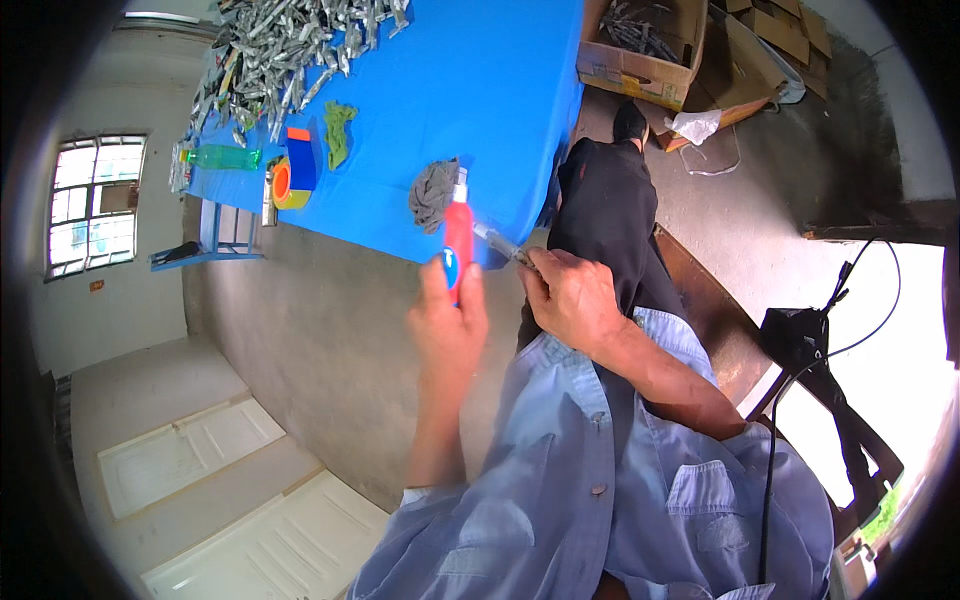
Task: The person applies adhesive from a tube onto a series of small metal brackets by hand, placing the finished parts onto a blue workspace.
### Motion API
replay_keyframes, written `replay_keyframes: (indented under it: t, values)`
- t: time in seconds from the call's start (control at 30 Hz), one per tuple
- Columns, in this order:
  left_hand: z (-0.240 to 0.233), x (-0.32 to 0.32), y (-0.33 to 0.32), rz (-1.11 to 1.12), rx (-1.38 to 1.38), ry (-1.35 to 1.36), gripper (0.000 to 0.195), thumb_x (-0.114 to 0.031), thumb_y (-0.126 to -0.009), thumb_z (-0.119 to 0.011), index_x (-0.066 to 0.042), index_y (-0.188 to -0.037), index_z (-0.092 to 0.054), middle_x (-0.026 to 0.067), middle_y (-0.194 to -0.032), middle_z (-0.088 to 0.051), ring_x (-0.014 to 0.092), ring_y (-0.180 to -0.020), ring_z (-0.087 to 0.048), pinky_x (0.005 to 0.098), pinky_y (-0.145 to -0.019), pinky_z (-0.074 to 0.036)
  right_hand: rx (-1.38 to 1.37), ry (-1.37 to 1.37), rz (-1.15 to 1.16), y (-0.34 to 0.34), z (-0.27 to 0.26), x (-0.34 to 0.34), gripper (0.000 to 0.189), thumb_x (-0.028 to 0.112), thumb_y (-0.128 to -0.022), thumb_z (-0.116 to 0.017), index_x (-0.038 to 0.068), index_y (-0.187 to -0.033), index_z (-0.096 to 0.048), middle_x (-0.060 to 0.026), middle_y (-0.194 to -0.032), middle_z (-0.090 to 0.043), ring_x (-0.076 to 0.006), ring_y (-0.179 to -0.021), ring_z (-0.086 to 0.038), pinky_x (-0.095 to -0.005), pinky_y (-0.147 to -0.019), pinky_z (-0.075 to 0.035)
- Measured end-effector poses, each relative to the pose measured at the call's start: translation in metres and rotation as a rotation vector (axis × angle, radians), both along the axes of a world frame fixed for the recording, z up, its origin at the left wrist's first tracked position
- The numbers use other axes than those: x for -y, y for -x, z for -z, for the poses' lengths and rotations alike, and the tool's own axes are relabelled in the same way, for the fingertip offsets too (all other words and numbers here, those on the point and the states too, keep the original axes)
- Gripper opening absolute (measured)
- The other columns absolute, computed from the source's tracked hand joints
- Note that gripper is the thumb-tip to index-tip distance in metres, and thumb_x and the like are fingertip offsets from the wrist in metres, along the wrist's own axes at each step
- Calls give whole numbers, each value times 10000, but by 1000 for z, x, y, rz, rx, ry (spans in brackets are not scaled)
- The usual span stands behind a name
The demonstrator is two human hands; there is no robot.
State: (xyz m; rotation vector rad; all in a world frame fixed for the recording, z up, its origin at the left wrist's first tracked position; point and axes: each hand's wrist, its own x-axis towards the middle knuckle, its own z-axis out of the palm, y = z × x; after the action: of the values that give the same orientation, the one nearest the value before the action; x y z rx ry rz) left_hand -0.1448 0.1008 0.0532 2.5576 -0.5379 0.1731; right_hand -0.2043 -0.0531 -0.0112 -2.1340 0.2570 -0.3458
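Observation:
My left hand (450, 319) is closed around a red bottle (459, 225) with a blue label and a pale nozzle, held upright over the near table edge. In my right hand (574, 296) is a slim, clear and grey tube-like piece (504, 244), its tip pointing toward the bottle. Bottle and piece are close; whether they touch I cannot tell. Just behind the bottle, a crumpled grey cloth (433, 196) lies on the blue table cover (450, 90). Farther left on the cover are a green cloth or glove (338, 133) and a roll of orange, blue and yellow tape or ribbon (282, 184).
A large heap of silvery slim pieces (300, 45) covers the table's far left, near a green plastic bottle (223, 157). Cardboard boxes (637, 75) stand right of the table, one holding similar pieces. A blue stool (217, 240) is at left; a black cable (780, 397) hangs at right.

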Motion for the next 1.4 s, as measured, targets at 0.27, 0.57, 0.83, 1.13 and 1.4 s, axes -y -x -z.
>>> replay_keyframes:
  t: [0.27,0.57,0.83,1.13,1.4]
  values:
    - [20,-11,1,29,19,-6,317,-240,-998,-684,-14,-1199,-588,220,-805,-692,408,-678,-700,469,-563,-532,-36,-5,-4,-5,-2,3,132,144,-922,-686,39,-1002,-694,-149,-795,-688,-373,-691,-685,-466,-578,-526]
    - [-7,2,0,-5,147,265,307,-230,-1004,-679,-1,-1189,-594,219,-762,-654,355,-629,-677,437,-562,-500,9,1,29,-3,2,4,121,151,-928,-681,40,-975,-683,-151,-791,-688,-375,-689,-681,-463,-580,-529]
    - [-1,5,0,32,15,108,274,-211,-1000,-671,4,-1137,-571,240,-814,-675,417,-670,-676,472,-560,-507,-18,8,11,-1,1,4,140,163,-928,-689,36,-986,-693,-154,-816,-704,-374,-704,-690,-457,-595,-537]
    - [19,1,0,61,-63,-67,303,-250,-1025,-635,-8,-1194,-568,255,-796,-667,476,-713,-669,504,-574,-502,-19,-124,-13,-6,2,9,149,153,-943,-672,6,-927,-684,-208,-788,-661,-385,-706,-684,-462,-607,-513]
    - [-18,5,3,34,71,168,372,-272,-1021,-650,2,-1254,-552,194,-755,-672,353,-684,-719,430,-596,-540,-342,-581,-122,-15,1,35,269,217,-1023,-599,-22,-976,-715,-34,-681,-556,-122,-666,-521,-326,-643,-462]
